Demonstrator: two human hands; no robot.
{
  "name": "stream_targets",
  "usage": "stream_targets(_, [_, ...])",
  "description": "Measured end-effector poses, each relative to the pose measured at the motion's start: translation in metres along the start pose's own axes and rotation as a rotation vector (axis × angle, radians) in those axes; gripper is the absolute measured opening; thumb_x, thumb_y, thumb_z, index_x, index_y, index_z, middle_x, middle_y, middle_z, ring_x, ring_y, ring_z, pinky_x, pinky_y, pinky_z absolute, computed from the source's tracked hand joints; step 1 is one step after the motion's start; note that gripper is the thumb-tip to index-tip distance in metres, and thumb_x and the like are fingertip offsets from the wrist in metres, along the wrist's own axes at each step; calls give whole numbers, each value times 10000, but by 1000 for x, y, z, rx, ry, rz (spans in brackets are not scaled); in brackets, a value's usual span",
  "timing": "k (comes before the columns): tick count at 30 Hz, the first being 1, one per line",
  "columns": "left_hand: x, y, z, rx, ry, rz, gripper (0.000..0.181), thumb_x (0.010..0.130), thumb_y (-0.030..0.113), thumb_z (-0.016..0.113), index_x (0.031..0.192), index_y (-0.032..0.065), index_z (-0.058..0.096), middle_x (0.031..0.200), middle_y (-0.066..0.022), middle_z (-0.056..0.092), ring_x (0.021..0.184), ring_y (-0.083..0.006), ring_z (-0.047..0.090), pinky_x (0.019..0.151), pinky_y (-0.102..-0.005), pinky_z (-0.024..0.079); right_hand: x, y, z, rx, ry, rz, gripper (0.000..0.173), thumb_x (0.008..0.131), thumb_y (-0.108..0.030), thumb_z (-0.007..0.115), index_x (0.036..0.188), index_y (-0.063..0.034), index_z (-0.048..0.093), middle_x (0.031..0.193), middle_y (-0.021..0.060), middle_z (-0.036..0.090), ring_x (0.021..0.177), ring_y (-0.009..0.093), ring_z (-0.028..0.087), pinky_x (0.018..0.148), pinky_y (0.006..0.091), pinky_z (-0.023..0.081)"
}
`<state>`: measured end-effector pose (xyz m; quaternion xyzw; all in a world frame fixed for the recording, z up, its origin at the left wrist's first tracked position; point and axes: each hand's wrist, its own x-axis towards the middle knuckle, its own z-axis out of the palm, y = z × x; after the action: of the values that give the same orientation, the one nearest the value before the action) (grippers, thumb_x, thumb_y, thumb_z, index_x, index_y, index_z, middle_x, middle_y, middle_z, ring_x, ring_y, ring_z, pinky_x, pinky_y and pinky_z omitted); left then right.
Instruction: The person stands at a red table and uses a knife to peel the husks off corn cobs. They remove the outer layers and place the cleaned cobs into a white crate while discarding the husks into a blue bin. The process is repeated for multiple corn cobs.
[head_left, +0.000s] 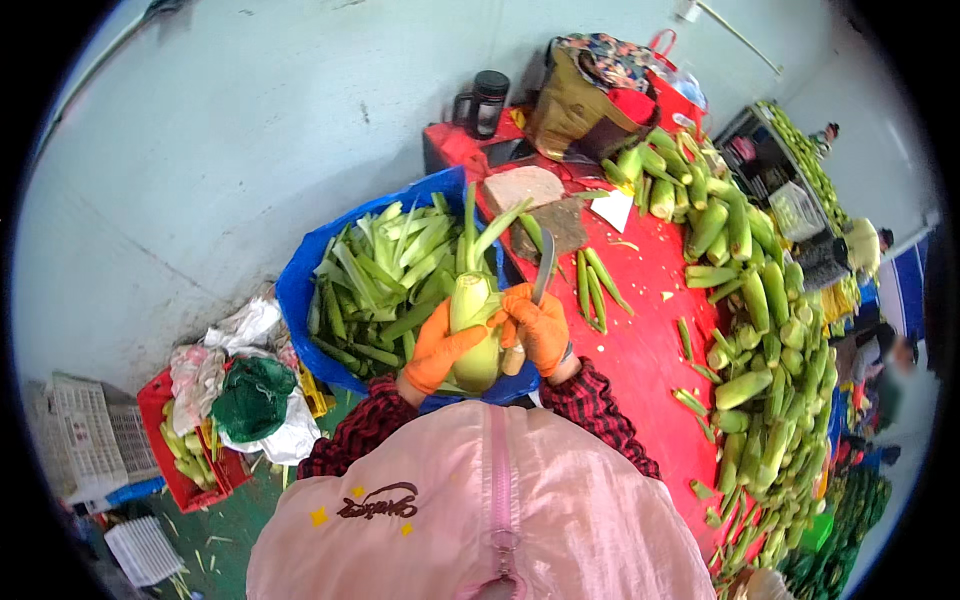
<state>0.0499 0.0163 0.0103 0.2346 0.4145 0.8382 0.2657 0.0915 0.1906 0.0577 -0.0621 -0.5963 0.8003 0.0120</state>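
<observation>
My left hand (441, 354), in an orange glove, holds what looks like an ear of corn (477, 369) in its pale green husk. The ear is upright, its cut stalk end at the top. My right hand (541, 330), also gloved in orange, grips a knife (546, 262) with a curved blade pointing up and away from me. Its fingers touch a husk leaf on the ear's right side. Below both hands is a blue-lined bin (294, 289) with many stripped green leaves (397, 259) inside. Part of the ear is hidden by my left fingers.
A long heap of green ears (750, 300) lies along the red tabletop (637, 352). Two stone blocks (525, 187), a black flask (489, 105) and a bag (574, 112) stand at the back. A red crate (187, 487) sits left. People (862, 247) are far right.
</observation>
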Motion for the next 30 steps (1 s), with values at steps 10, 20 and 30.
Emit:
stream_targets(10, [3, -26, -28, -583, 193, -74, 641, 949, 517, 550, 1360, 31, 473, 1267, -131, 578, 1110, -242, 591, 980, -400, 470, 14, -1, 20, 148, -242, 17, 233, 942, -169, 537, 851, 23, 632, 702, 76, 625, 528, 136, 545, 543, 258, 436])
stream_targets(20, [3, 20, -69, -345, 299, -45, 749, 929, 593, 521, 1431, 46, 424, 1249, -164, 605, 1071, -265, 615, 953, -418, 496, 22, -27, -16, -265, -59, -35, 363, 940, -358, 584, 1020, -11, 659, 902, 81, 712, 502, 91, 520, 491, 238, 431])
stream_targets(30, [-11, 16, -39, -117, -23, -198, 616, 949, 423, 606, 1380, 6, 468, 1196, -75, 611, 1029, -159, 606, 887, -323, 500, 41, -33, 17, -383, -233, 217, 250, 888, -258, 668, 902, -11, 631, 737, 69, 633, 572, 137, 599, 508, 272, 482])
